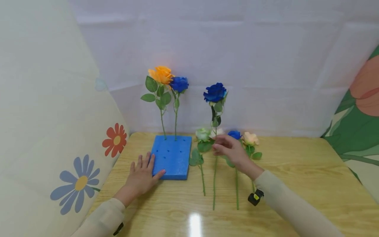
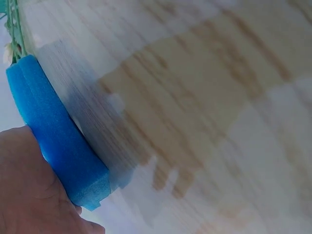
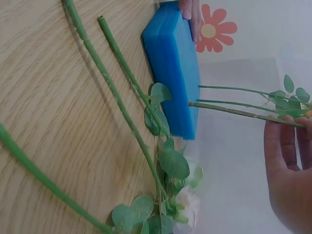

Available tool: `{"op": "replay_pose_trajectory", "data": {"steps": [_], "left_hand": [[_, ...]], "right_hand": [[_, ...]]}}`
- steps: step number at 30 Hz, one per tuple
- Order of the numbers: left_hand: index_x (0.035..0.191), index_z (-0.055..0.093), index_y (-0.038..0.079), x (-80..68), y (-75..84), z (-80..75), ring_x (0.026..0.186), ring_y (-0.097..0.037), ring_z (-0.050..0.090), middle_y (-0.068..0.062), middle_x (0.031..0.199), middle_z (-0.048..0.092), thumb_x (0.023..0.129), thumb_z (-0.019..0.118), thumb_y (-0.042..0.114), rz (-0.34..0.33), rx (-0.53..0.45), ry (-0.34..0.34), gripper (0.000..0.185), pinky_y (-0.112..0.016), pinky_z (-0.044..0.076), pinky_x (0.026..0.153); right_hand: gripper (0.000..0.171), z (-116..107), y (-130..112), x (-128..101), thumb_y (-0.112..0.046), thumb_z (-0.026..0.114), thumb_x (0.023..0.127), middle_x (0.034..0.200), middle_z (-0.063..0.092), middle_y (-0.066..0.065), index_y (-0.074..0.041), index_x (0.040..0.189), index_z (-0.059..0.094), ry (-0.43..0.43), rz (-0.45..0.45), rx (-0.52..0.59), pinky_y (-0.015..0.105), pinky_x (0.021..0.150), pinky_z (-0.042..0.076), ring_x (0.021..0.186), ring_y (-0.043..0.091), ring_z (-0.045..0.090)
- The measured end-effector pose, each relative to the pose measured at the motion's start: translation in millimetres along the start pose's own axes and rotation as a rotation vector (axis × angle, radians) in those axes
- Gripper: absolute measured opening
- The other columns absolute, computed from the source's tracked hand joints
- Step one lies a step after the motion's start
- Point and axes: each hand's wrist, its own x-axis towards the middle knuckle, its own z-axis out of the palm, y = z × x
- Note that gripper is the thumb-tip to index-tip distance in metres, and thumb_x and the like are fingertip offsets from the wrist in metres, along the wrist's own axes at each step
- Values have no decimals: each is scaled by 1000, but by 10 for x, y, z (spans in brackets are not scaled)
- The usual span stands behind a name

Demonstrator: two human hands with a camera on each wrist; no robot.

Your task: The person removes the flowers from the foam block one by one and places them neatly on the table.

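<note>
Between thumb and fingers, my right hand (image 1: 232, 153) pinches the stem of a blue rose (image 1: 215, 92), bloom up, to the right of a blue foam block (image 1: 174, 168). In the right wrist view the cut end of its stem (image 3: 214, 107) shows in front of the block; whether it touches is unclear. My left hand (image 1: 140, 177) lies with straight, spread fingers against the block's left edge, thumb on its near corner. An orange rose (image 1: 161, 75) and another blue rose (image 1: 179, 84) stand in the block's far part. Several small holes dot the block's top.
Lying on the wooden table (image 1: 296, 184) beneath and around my right hand are a pale green rose (image 1: 203, 134), a whitish rose (image 3: 187, 207), a third blue rose (image 1: 235, 134) and a peach rose (image 1: 250, 139). A white cloth (image 1: 266, 65) hangs behind the table.
</note>
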Motion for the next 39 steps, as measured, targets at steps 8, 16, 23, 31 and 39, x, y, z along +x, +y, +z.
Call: {"op": "replay_pose_trajectory", "data": {"steps": [8,16,23,31,39], "left_hand": [[160,17,-2,-6,14,-9,150,-56,7,-24,167,13,98,35,73,-1,19,-1,99,-74,6,115],[161,19,3,0,6,14,149,-57,7,-25,167,14,99,36,71,15,13,16,94,-75,6,115],[161,20,4,-7,15,11,148,-57,12,-25,167,14,99,37,71,10,15,13,93,-74,8,115],[162,19,6,-13,16,-4,148,-57,11,-25,167,13,99,31,72,12,36,3,92,-75,9,115],[161,22,7,-9,7,-9,148,-58,13,-26,166,15,99,37,70,18,24,11,90,-75,9,114]], "right_hand": [[35,-220,-25,-185,-6,62,101,107,69,10,3,134,56,29,-31,-21,51,88,58,95,17,71],[37,-470,-14,-377,-7,60,102,107,69,1,4,136,53,61,15,-71,48,90,58,100,22,70],[38,-676,36,-524,-12,63,101,110,69,5,0,136,55,93,28,-110,48,89,58,100,22,70],[33,-834,15,-665,-14,63,101,104,70,-2,-4,133,58,115,34,-151,44,85,60,97,22,71],[39,-959,17,-808,-13,61,103,104,70,-3,1,138,53,130,57,-166,44,84,60,95,16,70]]}}
